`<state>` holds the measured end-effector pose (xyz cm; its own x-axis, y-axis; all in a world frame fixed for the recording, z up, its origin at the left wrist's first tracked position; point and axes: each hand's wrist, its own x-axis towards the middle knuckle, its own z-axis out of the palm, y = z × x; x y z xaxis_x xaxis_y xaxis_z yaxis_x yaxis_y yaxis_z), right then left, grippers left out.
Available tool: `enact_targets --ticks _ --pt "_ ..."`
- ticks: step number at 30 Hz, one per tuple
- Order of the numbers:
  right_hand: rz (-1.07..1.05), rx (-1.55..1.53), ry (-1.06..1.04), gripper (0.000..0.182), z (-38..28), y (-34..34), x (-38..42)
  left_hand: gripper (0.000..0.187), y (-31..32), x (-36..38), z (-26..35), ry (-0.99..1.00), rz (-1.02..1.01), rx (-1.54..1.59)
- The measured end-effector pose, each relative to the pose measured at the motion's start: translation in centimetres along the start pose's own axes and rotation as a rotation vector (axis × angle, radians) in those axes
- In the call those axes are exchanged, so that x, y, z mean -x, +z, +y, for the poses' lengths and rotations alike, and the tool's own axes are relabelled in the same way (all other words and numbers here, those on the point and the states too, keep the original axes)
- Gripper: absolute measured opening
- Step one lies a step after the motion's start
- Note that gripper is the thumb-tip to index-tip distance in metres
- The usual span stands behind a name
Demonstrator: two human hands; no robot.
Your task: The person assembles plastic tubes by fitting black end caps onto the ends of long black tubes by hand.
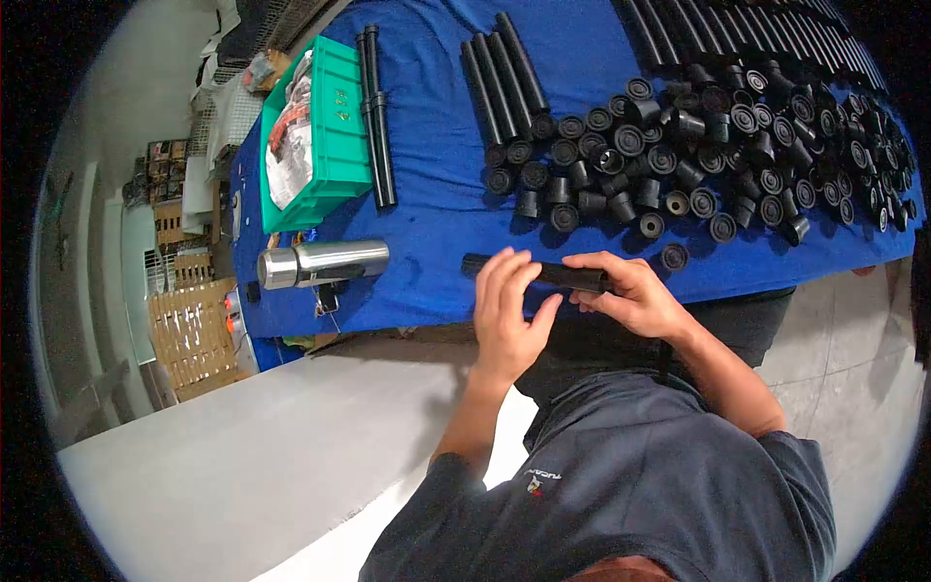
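Observation:
A short black tube (555,274) lies crosswise in front of me, above the near edge of the blue cloth. My right hand (635,298) is closed round its right end, thumb below and fingers on top. My left hand (509,320) is open, with its fingers stretched over the left part of the tube and the thumb apart. Those fingers hide some of the tube. Just beyond my right hand, a single round black cap (674,256) rests on the cloth.
Many black caps (661,158) are heaped at the right, with long black tubes (504,82) behind them. A green crate (341,126) holding crumpled paper stands at the left beside two more tubes (378,126). A steel flask (339,261) lies nearer on the blue cloth (427,223).

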<state>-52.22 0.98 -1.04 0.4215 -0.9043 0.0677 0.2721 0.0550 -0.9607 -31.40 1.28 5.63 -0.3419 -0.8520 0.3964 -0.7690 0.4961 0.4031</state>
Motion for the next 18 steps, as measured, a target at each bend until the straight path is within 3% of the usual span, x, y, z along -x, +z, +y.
enact_targets --ticks 5,8,11,13,16,18 --pt "-0.012 0.087 -0.055 0.052 -0.2 -0.2 0.1 0.048 1.9 0.3 -2.9 -0.026 -0.163 0.009" --pt "-0.018 -0.023 -0.059 0.052 -0.1 -0.5 0.2 0.035 0.8 -0.5 -2.5 -0.057 -0.245 0.146" --pt "-0.032 -0.157 -0.045 0.049 0.5 -0.5 0.1 0.036 -0.3 -1.2 -1.9 -0.068 -0.320 0.150" --pt "-0.024 -0.090 -0.090 0.048 0.4 -0.6 0.1 0.038 -0.6 -1.5 -1.6 -0.053 -0.352 0.124" --pt "-0.019 -0.093 -0.022 0.046 -0.1 -0.7 0.2 0.038 -0.8 -2.0 -0.2 0.063 -0.207 -0.032" --pt "0.001 -0.098 0.005 0.044 -0.1 -0.7 0.1 0.040 -1.3 -1.0 0.2 0.077 -0.088 0.046"
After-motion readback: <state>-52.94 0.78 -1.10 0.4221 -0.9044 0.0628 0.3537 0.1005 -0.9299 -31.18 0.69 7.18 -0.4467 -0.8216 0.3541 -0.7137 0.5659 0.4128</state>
